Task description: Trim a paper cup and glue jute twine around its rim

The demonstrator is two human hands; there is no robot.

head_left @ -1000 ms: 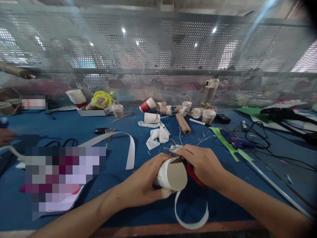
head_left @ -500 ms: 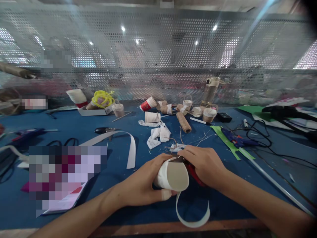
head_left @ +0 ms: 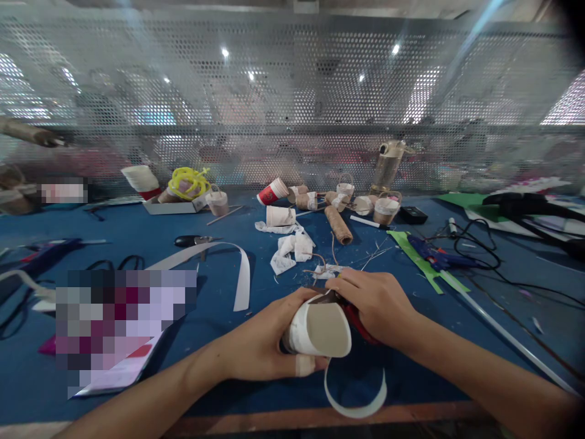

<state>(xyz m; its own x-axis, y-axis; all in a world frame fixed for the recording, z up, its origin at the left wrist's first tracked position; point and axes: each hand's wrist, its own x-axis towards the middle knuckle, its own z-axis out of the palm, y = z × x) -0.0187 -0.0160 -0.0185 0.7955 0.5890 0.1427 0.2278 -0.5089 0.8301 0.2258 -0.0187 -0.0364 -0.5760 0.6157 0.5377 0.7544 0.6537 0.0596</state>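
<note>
My left hand (head_left: pixel 269 335) is wrapped round a white paper cup (head_left: pixel 299 332), which lies tilted with its open mouth toward me. A light tape or bandage circles the thumb. My right hand (head_left: pixel 377 305) grips red-handled scissors (head_left: pixel 361 323), their dark blades at the upper edge of the cup's mouth. The blade tips are partly hidden by the cup. Below the cup, a curled white paper strip (head_left: pixel 359 410) hangs down near the table's front edge; its upper end is behind the cup.
Crumpled white paper (head_left: pixel 292 250), a twine roll (head_left: pixel 339 225) and several small cups lie behind my hands. A blue glue gun (head_left: pixel 434 256) with its cable is to the right. A long paper strip (head_left: pixel 243 277) and a pixelated flat item (head_left: pixel 123 341) are on the left.
The cup has turned slightly in my left hand, its mouth shifting a little right and down. The scissors and my right hand have barely moved.
</note>
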